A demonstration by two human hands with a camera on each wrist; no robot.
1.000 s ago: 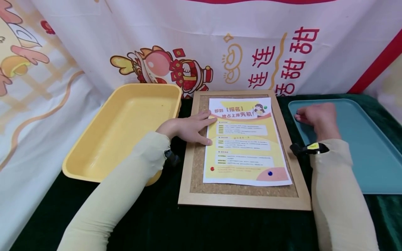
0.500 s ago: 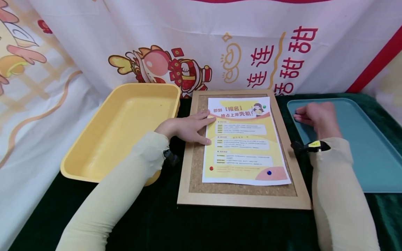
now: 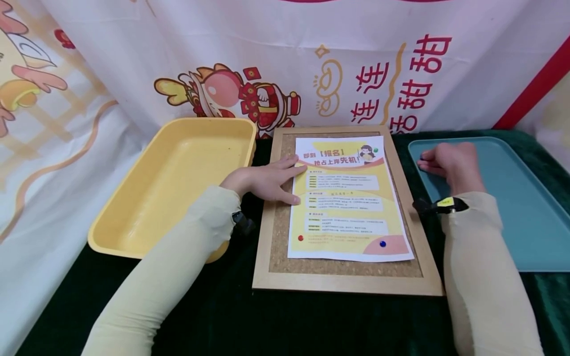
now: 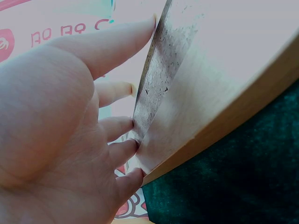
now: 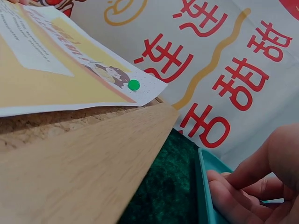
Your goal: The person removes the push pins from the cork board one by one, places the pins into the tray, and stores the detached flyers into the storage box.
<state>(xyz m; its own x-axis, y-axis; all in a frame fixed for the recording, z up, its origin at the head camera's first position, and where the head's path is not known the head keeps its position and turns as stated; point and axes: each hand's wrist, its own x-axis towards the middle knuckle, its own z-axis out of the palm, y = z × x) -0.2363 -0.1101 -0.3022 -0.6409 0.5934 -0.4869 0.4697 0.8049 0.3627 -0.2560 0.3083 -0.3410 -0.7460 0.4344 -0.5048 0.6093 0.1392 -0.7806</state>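
A printed yellow and white sheet [image 3: 343,207] lies on a wood-framed corkboard [image 3: 347,282]. Pushpins sit on it: a red pushpin [image 3: 300,238] low left, a blue pushpin [image 3: 383,244] low right and a green pushpin [image 5: 134,85] at the far right corner. My left hand [image 3: 267,183] rests with spread fingers across the board's left side, fingertips touching the sheet's edge. Over the left edge of the blue-green tray [image 3: 530,222], my right hand [image 3: 451,165] has its thumb and fingers pinched together. A small dark blue thing shows at those fingertips, mostly hidden; its kind is unclear.
A deep yellow tray [image 3: 178,168] stands left of the board, partly under my left forearm. Dark green cloth [image 3: 285,326] covers the table. A printed white curtain [image 3: 276,39] hangs close behind the board and trays.
The small dark blue spot at my right fingertips shows more plainly now. My left hand keeps its place on the board, and the sheet and its pins have not moved.
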